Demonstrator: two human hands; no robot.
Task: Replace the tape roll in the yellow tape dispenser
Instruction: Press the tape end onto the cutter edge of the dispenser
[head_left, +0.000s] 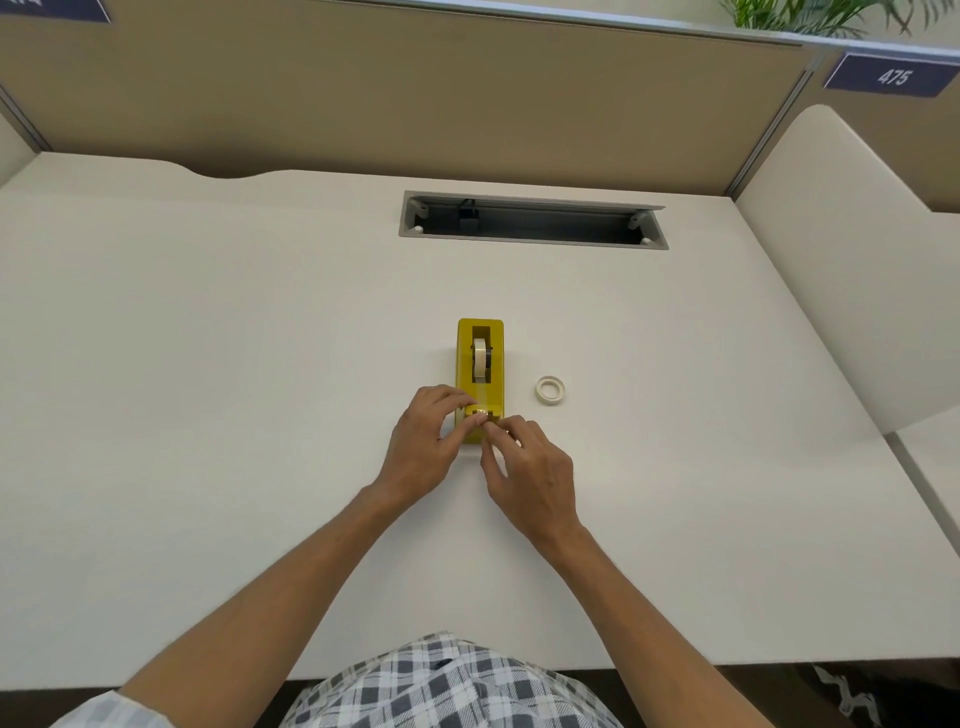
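Note:
The yellow tape dispenser (480, 332) stands upright in the middle of the white desk (208, 364), its cutter end towards me. A cream tape roll (480, 358) sits on edge in its slot, with a strip of tape running down to the cutter. My left hand (423, 452) touches the dispenser's near left side, fingertips at the cutter. My right hand (530, 473) pinches the tape end at the cutter from the right. A second, thin tape roll (550, 388) lies flat on the desk just right of the dispenser, untouched.
An open cable tray (530, 221) is cut into the desk behind the dispenser. A tan partition wall (415, 93) closes the back, and a white side panel (852, 270) rises at the right. The desk's near edge runs just above my checked shirt.

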